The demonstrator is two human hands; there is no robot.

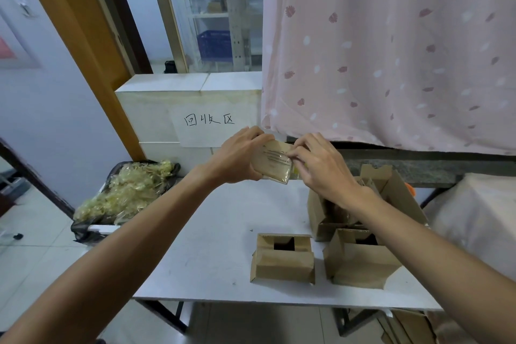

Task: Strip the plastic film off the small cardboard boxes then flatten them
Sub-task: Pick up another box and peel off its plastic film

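Left hand (240, 156), in the head view, is curled round the left end of a small film-wrapped cardboard box (272, 166), thumb below and fingers over the top, holding it in the air above the far part of the white bench (212, 232). Right hand (321, 165) comes in from the opposite side; its fingertips (294, 151) pinch at the plastic film (277, 156), which shows as creased, glinting lines on the box's upper face near its right end.

The box's long axis runs across the view, left to right, between the two hands, with its broad face tipped toward the camera. So the film lies directly at the right hand's fingertips, while the left hand acts as the anchor. My reading is that a pull should travel rightward and away from the left hand, along the long axis.

A black bag of crumpled film scraps (125, 193) sits off the bench's left edge, nearer the left hand. Three opened cardboard boxes (282, 262) stand on the bench's near right part, under the right forearm, not yet flattened.
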